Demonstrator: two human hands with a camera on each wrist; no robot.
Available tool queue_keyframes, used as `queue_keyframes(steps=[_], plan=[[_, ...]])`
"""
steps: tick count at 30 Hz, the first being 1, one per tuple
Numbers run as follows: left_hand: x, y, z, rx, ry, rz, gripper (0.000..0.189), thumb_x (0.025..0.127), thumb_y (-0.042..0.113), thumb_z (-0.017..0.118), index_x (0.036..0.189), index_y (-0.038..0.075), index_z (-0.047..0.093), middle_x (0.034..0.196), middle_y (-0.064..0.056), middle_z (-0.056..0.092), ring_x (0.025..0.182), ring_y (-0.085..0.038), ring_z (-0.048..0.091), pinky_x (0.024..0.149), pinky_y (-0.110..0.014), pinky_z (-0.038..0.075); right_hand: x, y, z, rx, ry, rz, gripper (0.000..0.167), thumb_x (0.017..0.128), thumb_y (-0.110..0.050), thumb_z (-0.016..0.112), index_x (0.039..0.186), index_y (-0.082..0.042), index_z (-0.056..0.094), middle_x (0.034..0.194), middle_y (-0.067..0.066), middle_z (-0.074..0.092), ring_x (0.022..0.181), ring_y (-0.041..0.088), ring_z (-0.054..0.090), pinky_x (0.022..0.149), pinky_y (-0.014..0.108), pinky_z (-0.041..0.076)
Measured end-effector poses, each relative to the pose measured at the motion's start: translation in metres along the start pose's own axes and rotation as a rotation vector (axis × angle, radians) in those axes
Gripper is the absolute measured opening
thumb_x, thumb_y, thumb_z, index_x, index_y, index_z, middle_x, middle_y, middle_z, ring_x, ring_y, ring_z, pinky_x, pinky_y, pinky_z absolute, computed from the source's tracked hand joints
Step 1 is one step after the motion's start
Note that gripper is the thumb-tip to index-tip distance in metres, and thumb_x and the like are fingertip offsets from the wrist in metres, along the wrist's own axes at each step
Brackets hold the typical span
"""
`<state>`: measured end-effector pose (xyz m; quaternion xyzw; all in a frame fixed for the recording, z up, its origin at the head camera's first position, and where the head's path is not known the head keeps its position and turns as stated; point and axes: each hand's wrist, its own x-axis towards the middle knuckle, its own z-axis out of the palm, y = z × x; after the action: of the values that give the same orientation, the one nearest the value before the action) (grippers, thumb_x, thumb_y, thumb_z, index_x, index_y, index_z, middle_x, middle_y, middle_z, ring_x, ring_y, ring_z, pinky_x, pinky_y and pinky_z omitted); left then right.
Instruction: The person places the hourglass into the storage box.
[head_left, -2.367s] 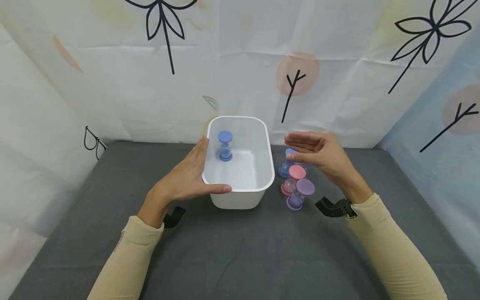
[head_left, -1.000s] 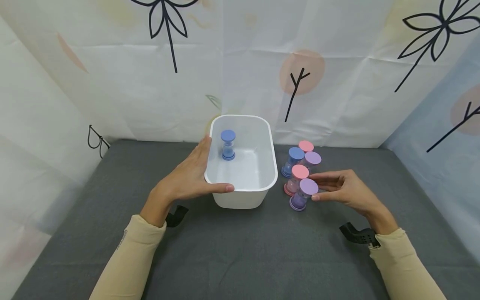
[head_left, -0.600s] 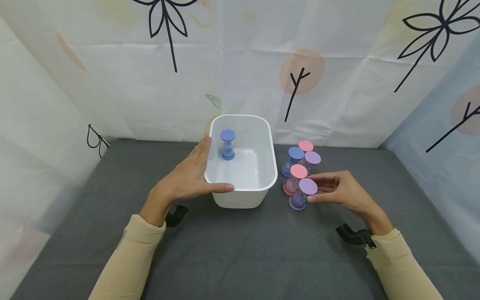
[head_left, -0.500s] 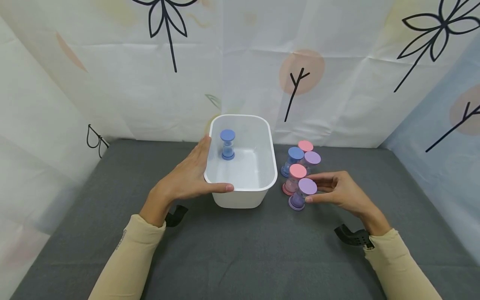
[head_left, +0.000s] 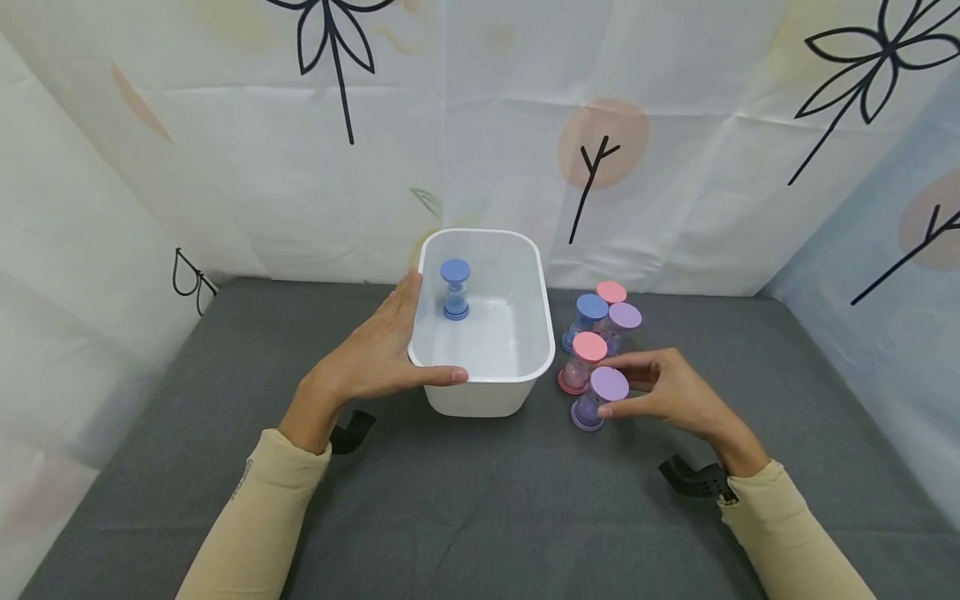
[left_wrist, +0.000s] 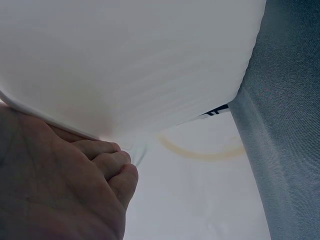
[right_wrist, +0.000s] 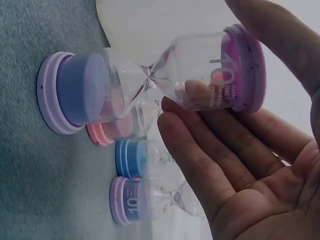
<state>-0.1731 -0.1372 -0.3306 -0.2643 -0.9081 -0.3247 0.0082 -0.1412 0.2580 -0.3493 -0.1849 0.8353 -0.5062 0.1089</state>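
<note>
Head view shows us the left hand (head_left: pixel 367 350), fingers and thumb wide apart, touching the white bin (head_left: pixel 483 398) at its left and near sides. Right of it, we see the right hand (head_left: pixel 667 396) — its grip clamped on the nearest purple hourglass (head_left: pixel 606 387), beside a pink hourglass (head_left: pixel 588 352) on the desk (head_left: pixel 480 500).

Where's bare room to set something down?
Bare: grey cloth between the sleeves, in front of the white bin; the bin's floor right of its blue hourglass. Crowded: right of the bin, with five hourglasses and the right hand.

Gry tablecloth (head_left: pixel 480 508), wht backdrop (head_left: pixel 495 167) – blk plant prints (head_left: pixel 888 50)
</note>
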Motion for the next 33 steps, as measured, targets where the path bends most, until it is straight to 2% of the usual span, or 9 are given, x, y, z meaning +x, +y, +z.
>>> queue_keyframes(steps=[7,16,22,29,33], plan=[[-0.0007,0.0,-0.0009,0.014,-0.02,-0.032,0.136,0.074,0.071,0.076,0.161,0.021,-0.015,0.169,0.0,-0.004,0.154,-0.02,0.004,0.118,-0.057,0.02,0.0011,0.0008,0.0039,0.007,-0.033,-0.019,0.055,0.074,-0.006,0.091,0.123,0.006,0.069,0.11,0.014,0.072,0.098,0.015,0.072,0.081,0.025,0.055],[0.0001,-0.0011,-0.0002,0.0,-0.01,-0.012,0.136,0.073,0.069,0.078,0.162,0.021,-0.013,0.169,0.0,-0.002,0.154,-0.02,0.006,0.117,-0.057,0.022,0.002,0.0039,0.0054,0.056,-0.097,-0.09,0.051,0.077,-0.001,0.088,0.124,0.006,0.068,0.119,0.021,0.07,0.104,0.015,0.07,0.088,0.025,0.054],[0.0006,-0.0007,0.0,-0.019,0.005,0.01,0.134,0.074,0.068,0.078,0.161,0.027,-0.015,0.169,0.001,0.001,0.153,-0.019,0.007,0.117,-0.057,0.024,0.0026,0.0057,0.0051,0.066,-0.103,-0.095,0.051,0.078,0.001,0.086,0.124,0.009,0.067,0.118,0.023,0.069,0.103,0.014,0.07,0.086,0.025,0.055],[0.0008,-0.0011,-0.0002,-0.009,-0.004,0.003,0.135,0.074,0.068,0.078,0.162,0.022,-0.013,0.169,0.0,0.0,0.154,-0.02,0.008,0.117,-0.057,0.023,0.0018,0.0043,0.0054,0.062,-0.107,-0.126,0.047,0.079,0.001,0.085,0.123,0.007,0.068,0.115,0.02,0.071,0.099,0.015,0.071,0.082,0.028,0.056],[0.0008,-0.0006,-0.0003,-0.019,0.004,0.013,0.134,0.074,0.068,0.079,0.162,0.026,-0.014,0.169,0.0,0.003,0.153,-0.019,0.009,0.117,-0.057,0.024,-0.0011,-0.0014,0.004,0.048,-0.101,-0.152,0.047,0.079,0.001,0.086,0.123,0.003,0.07,0.116,0.018,0.072,0.1,0.015,0.07,0.083,0.028,0.056]])
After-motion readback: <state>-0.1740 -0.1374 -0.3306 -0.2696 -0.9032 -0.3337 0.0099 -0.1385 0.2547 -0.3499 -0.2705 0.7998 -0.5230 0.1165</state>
